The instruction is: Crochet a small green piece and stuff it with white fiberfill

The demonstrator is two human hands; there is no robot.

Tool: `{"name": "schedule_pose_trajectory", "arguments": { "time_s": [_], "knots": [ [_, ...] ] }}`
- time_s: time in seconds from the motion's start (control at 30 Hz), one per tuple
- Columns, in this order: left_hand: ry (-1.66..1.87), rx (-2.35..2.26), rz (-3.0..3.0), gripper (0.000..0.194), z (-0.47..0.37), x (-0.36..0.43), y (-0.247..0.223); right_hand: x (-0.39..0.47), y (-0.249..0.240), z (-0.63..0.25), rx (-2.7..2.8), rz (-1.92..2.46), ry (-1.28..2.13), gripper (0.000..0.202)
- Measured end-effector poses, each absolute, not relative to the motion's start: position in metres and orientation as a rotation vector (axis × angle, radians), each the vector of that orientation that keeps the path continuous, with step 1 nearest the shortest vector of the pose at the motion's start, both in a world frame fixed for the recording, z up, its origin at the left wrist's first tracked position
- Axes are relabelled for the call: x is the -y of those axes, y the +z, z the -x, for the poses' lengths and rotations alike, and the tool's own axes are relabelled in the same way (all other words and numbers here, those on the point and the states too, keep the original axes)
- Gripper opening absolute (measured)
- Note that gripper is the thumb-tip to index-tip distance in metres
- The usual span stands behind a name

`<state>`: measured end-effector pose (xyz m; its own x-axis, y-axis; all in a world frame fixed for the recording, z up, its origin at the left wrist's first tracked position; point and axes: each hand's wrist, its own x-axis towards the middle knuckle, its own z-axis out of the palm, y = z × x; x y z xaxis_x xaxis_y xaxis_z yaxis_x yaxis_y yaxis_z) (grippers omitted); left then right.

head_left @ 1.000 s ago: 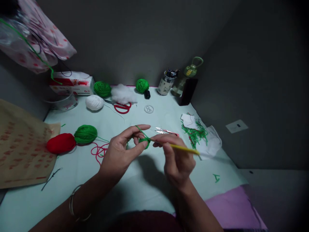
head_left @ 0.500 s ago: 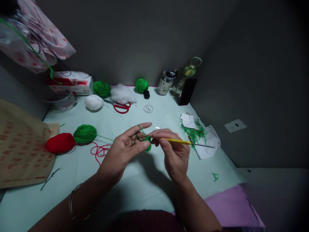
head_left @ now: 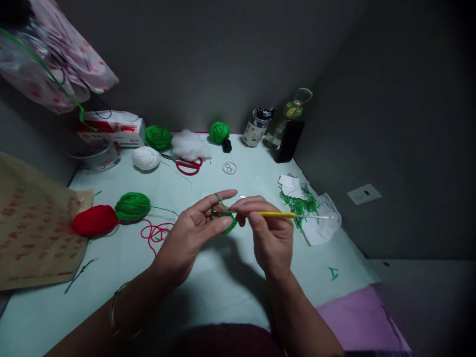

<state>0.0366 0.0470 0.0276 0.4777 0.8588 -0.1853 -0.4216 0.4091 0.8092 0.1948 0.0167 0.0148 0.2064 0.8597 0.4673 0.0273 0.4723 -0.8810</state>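
Note:
Between thumb and fingers, my left hand (head_left: 193, 230) pinches a small green crochet piece (head_left: 229, 227); green yarn loops over its raised index finger. My right hand (head_left: 270, 235) grips a crochet hook (head_left: 277, 214) by its yellow handle, its metal tail pointing right. The hook's working tip meets the crochet piece at my left fingertips, where fingers partly hide it. Left of my hands lie a green yarn ball (head_left: 133, 206), with a strand running toward my left hand, and a red yarn ball (head_left: 94, 220). Loose red yarn (head_left: 156, 232) curls beside my left wrist.
Along the back stand a tissue pack (head_left: 117, 130), white stuffing (head_left: 191, 145), red-handled scissors (head_left: 189, 166), a pen cup (head_left: 256, 129), a green bottle (head_left: 278, 124) and a dark phone (head_left: 290, 142). Green yarn scraps (head_left: 305, 201) lie at right; a brown paper bag (head_left: 37, 228) stands at left.
The crochet hook has turned slightly, its metal tail now higher and blurred. More of the green crochet piece's rim shows below my left fingertips. The whole view has shifted slightly.

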Motion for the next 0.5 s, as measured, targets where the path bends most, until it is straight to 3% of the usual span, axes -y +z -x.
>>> {"name": "schedule_pose_trajectory", "arguments": {
  "time_s": [0.3, 0.5],
  "knots": [
    [0.877, -0.76, -0.98, 0.036, -0.0308, -0.0477, 0.0283, -0.0182, 0.0126, -0.2008, 1.038, 0.84, 0.996, 0.02],
    [0.899, -0.854, -1.126, 0.036, -0.0309, -0.0476, 0.0304, -0.0115, 0.0174, -0.1993, 1.198, 0.918, 0.799, 0.022]
  ]
}}
